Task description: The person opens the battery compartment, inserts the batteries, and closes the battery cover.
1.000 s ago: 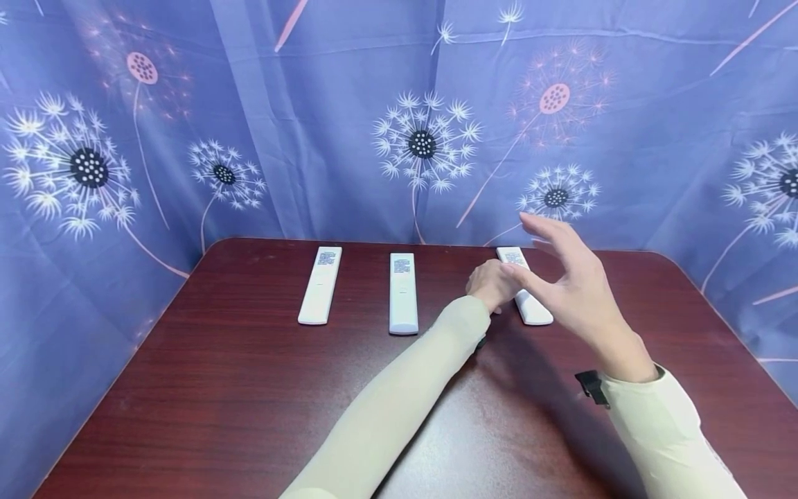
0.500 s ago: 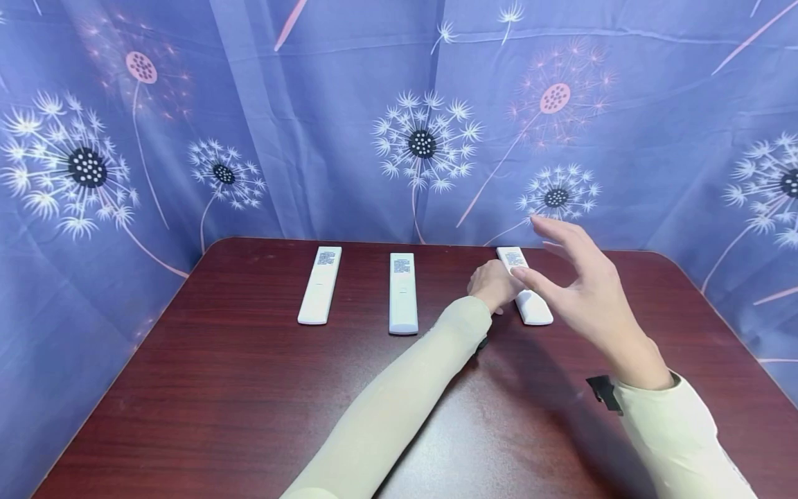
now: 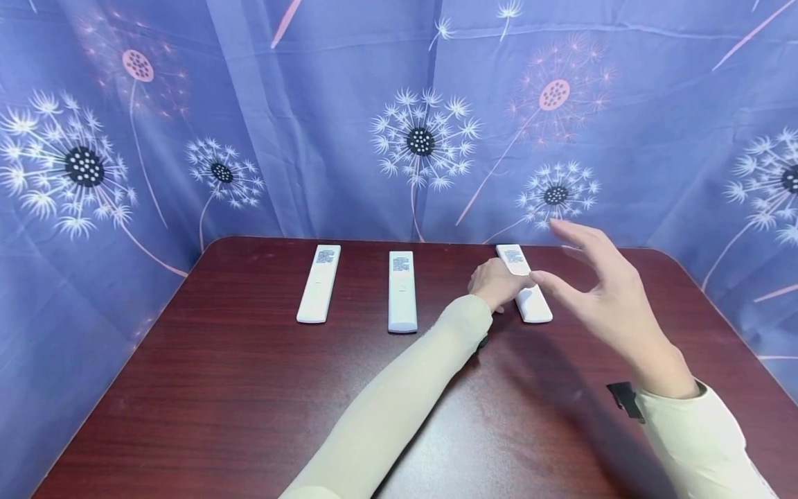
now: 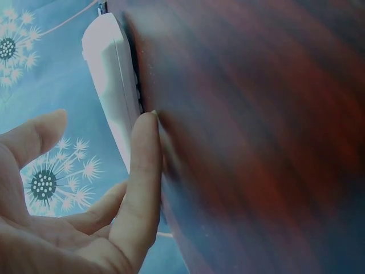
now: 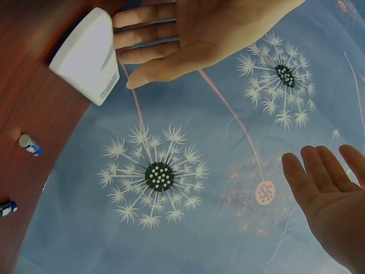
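Note:
A white remote control (image 3: 536, 308) lies face down at the back right of the table, a printed label at its far end. My left hand (image 3: 494, 283) reaches across to its left side. In the left wrist view, a fingertip of the left hand (image 4: 134, 200) meets the remote's lower edge (image 4: 111, 80), while the thumb stands away from it. The right wrist view shows the left hand's fairly straight fingers against the remote (image 5: 88, 60). My right hand (image 3: 607, 305) hovers to the right, thumb and fingers spread apart, holding nothing.
Two more white remotes lie face down, one in the middle (image 3: 402, 294) and one on the left (image 3: 319, 285). Two small battery-like cylinders (image 5: 29, 144) rest on the dark red wooden table (image 3: 249, 388) in the right wrist view. A blue dandelion-print curtain (image 3: 312, 138) hangs behind.
My right hand has drifted right and slightly toward me, away from the right remote. The left hand has stayed beside that remote, and none of the remotes has visibly moved.

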